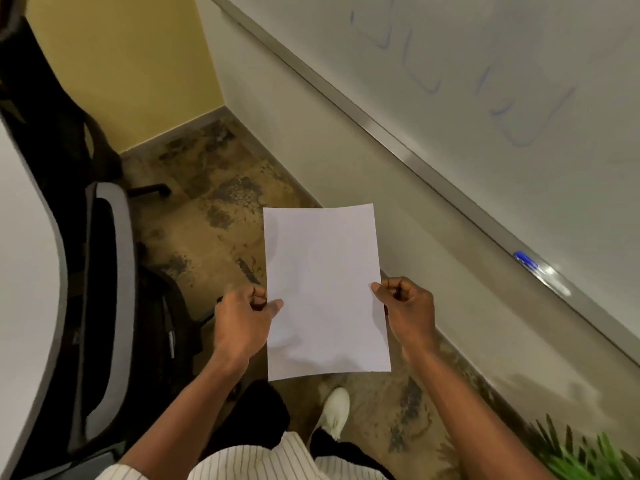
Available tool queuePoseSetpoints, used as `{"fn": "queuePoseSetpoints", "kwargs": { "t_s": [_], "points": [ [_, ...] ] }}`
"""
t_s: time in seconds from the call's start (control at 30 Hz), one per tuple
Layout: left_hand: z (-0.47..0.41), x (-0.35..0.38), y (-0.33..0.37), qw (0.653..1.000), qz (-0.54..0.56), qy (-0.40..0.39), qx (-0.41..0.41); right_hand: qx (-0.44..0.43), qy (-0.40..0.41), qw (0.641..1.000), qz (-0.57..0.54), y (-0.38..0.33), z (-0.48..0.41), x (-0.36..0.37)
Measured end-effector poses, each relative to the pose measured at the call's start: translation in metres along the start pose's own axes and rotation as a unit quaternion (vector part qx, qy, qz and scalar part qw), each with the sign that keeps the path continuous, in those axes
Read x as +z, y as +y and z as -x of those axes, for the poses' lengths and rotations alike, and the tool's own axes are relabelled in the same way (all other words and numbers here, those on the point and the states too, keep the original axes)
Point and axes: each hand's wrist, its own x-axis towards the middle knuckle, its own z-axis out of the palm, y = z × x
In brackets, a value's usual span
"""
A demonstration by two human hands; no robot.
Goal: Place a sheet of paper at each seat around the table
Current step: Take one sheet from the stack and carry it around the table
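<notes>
I hold white blank paper (325,289) flat in front of me, above the floor. My left hand (242,320) pinches its left edge and my right hand (407,308) pinches its right edge, thumbs on top. I cannot tell whether it is one sheet or a thin stack. The white table (27,254) curves along the far left of the view. A grey-framed chair (110,306) with a black back stands pushed in against it. No paper shows on the visible part of the table.
A whiteboard (502,81) with faint blue marks runs along the wall on the right, with a blue marker (524,260) on its ledge. A dark bag (173,323) sits on the floor beside the chair. A green plant (588,455) is at the lower right. My white shoe (334,410) is on the patterned carpet.
</notes>
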Motion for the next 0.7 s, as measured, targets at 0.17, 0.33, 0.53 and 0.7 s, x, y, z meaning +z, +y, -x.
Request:
{"fn": "queuePoseSetpoints", "kwargs": {
  "t_s": [0.17,0.33,0.53,0.7],
  "points": [
    [-0.042,-0.014,0.026,0.998,0.033,0.043,-0.018,-0.025,-0.026,0.999,0.022,-0.032,-0.059,0.038],
    [-0.098,-0.031,0.049,0.995,0.049,0.078,-0.031,-0.048,-0.055,0.997,0.040,-0.064,-0.112,0.095],
    [-0.162,-0.054,0.081,0.991,0.047,0.112,-0.050,-0.066,-0.062,0.995,0.045,-0.110,-0.166,0.159],
    [-0.208,-0.080,0.106,0.986,0.055,0.141,-0.070,-0.081,-0.079,0.992,0.054,-0.152,-0.204,0.206]
  ]
}}
